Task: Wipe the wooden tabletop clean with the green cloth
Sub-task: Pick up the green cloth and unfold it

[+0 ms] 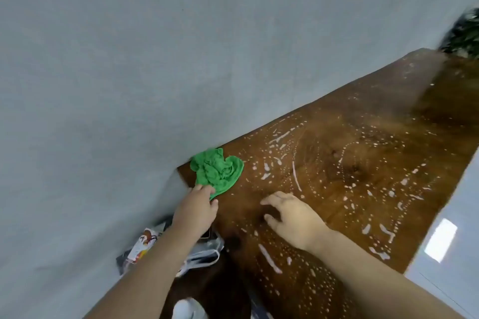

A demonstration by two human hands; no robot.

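A crumpled green cloth point(217, 169) lies on the far left corner of the dark wooden tabletop point(350, 153), close to the grey wall. White drops and streaks of liquid cover much of the wood. My left hand point(197, 208) reaches to the cloth's near edge, its fingertips touching or pinching the fabric; the grip itself is hidden behind the hand. My right hand point(290, 217) hovers over or rests on the wood to the right of the cloth, fingers spread and curled, holding nothing.
A grey wall point(129, 59) runs along the table's far side. Printed packets and a plastic bag point(202, 254) lie at the table's left end under my left forearm. A white bottle top point(185, 309) shows at the bottom. A leafy plant point(464, 33) stands at the far right.
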